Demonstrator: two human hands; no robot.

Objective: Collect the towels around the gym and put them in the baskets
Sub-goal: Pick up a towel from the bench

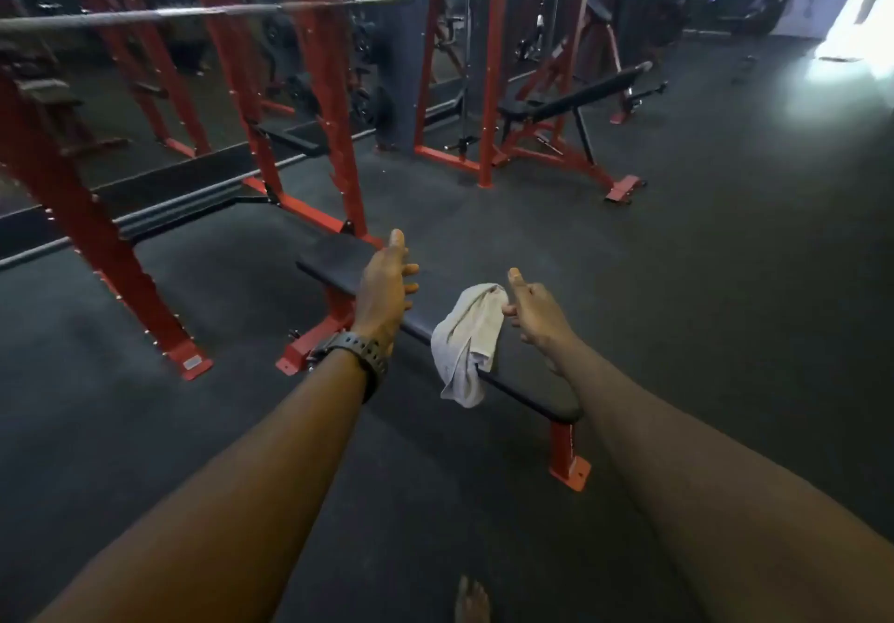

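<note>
the left hand hangs over the flat bench, fingers loose and apart, holding nothing. just right of it a pale towel drapes over the bench's near edge — long axis running top-right down to lower-left. the right hand touches its upper end, fingers curled, thumb up — grip unclear.

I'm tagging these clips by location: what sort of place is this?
A gym's weights area, most likely: red racks holding a barbell, padded benches, and dark rubber flooring.
</note>
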